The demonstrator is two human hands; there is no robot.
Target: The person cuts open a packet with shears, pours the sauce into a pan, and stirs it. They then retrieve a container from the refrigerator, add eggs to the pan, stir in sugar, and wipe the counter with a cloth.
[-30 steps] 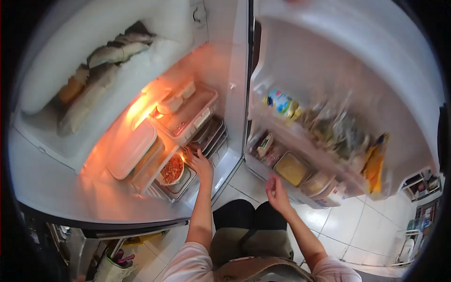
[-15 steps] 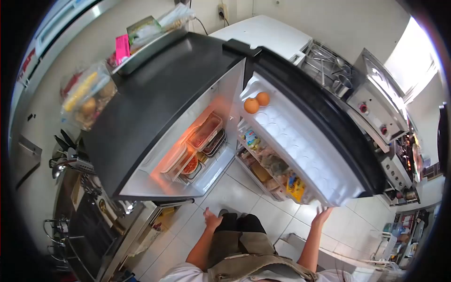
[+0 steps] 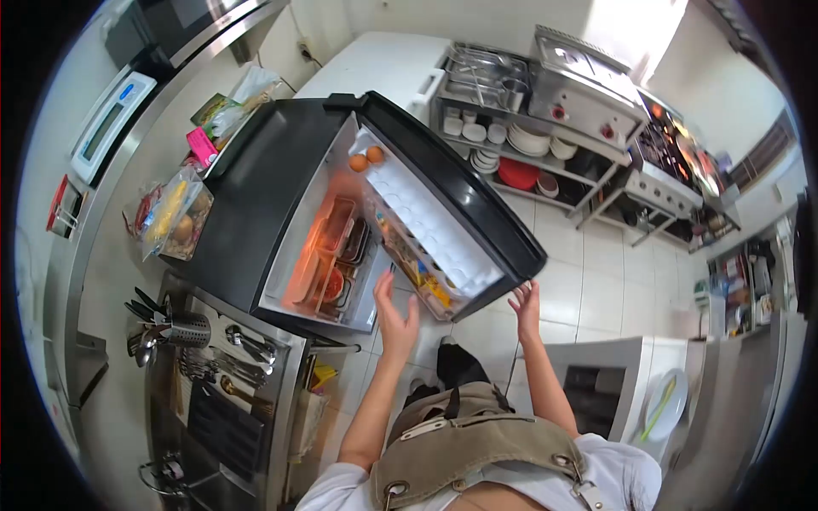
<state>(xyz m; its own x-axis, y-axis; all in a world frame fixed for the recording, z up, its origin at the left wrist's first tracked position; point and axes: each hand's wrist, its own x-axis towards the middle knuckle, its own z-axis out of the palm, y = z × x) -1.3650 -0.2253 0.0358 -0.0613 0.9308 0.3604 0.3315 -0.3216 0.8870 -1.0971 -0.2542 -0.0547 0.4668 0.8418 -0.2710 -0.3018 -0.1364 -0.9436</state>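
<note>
A black fridge [image 3: 264, 162] stands with its door [image 3: 469, 187] partly open. My right hand [image 3: 526, 313] is at the door's lower outer corner, fingers apart, seemingly touching its edge. Raised in front of the fridge opening, my left hand [image 3: 395, 317] is empty with its fingers spread. Two eggs [image 3: 366, 158] sit in the white egg rack [image 3: 417, 209] at the door's top. Below the rack, door shelves hold a yellow packet [image 3: 437, 294]. Inside the fridge are stacked clear containers [image 3: 339, 230], one with red food [image 3: 334, 284].
Left are a utensil holder [image 3: 189, 330] and a counter with cutlery [image 3: 226, 366]. Bags [image 3: 175, 213] hang beside the fridge. Behind stand a white chest [image 3: 375, 64] and metal shelves with plates [image 3: 528, 140]. A white plate [image 3: 666, 404] is at lower right.
The fridge door has swung toward closed, narrowing the opening. My right hand has moved left with it, and my left hand has risen toward the fridge. The view has shifted to the right.
</note>
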